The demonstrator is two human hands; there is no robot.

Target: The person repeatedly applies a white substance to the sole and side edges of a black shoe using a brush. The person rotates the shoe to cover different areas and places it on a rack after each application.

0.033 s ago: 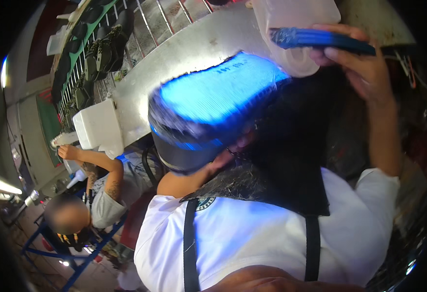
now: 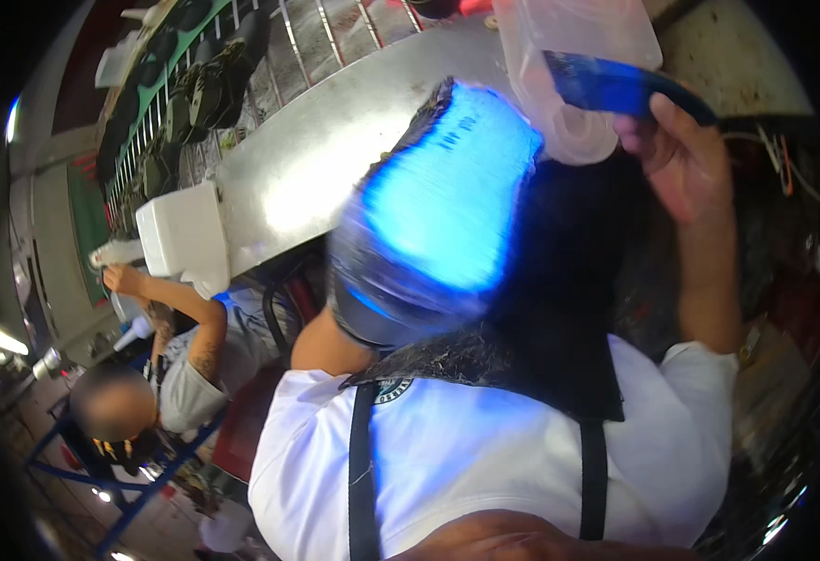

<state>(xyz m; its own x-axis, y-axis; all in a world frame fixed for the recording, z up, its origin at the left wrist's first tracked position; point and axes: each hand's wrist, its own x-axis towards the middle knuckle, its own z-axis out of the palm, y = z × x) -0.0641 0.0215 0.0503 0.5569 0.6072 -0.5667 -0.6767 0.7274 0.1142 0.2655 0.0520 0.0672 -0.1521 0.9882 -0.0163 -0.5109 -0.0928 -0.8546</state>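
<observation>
A shoe upper (image 2: 438, 201), bottom side up, is tilted in front of my chest. Its underside glows bright blue and bears small dark markings; its rounded end is dark and points toward me. My left forearm (image 2: 327, 344) runs up behind it, and my left hand, hidden by the shoe, supports it from below. In my right hand (image 2: 676, 154) is a long, flat, blue-lit tool that looks like a brush (image 2: 606, 84). Fingers and thumb grip its right end. The brush's far end overlaps a translucent plastic container (image 2: 573, 28) with a round handle.
A metal ledge (image 2: 288, 178) stretches behind the shoe, with a white plastic container (image 2: 183, 234) at its left. Beyond lie a barred rack (image 2: 330, 33) and several dark shoes (image 2: 209, 89). A co-worker (image 2: 199, 346) sits at the left, one arm raised.
The shoe has turned more upright, its rounded end swinging toward me and to the right. My right hand has lowered slightly, and the brush has rolled to show a broader face.
</observation>
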